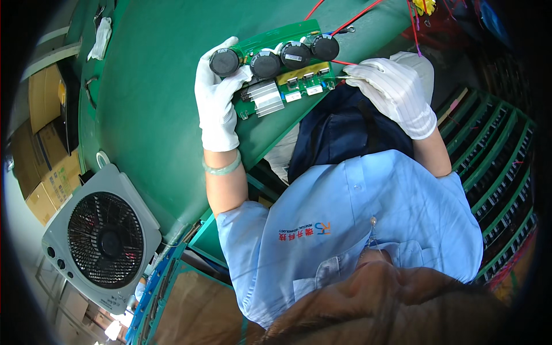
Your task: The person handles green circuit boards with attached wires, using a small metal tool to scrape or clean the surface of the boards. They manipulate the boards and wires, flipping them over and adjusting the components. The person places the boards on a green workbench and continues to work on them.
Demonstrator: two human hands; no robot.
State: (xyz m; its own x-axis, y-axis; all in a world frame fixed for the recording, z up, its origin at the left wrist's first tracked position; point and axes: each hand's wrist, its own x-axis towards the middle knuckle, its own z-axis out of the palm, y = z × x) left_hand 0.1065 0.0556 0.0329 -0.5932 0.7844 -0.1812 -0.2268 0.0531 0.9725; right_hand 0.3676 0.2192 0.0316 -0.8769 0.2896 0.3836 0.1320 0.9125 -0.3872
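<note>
A green circuit board [269, 41] is held tilted above the green table. Several black cylindrical capacitors [265, 65] stand along it, with a finned silver heat sink [267, 99] and small parts on the lower section. My left hand [218, 95], in a white glove, is closed round the board's left end, thumb toward the capacitors. At the right end is my gloved right hand [394, 89], its fingertips pinched beside the board's edge. Something thin shows at those fingertips, too small to name. Red wires [357, 22] run from behind the board toward the upper right.
The green table [155, 115] spreads to the left and beneath the board. A grey box fan [109, 238] stands at the lower left, near cardboard boxes [49, 167]. A white glove [101, 39] lies at the far left edge. Green slatted racks [489, 155] curve along my right.
</note>
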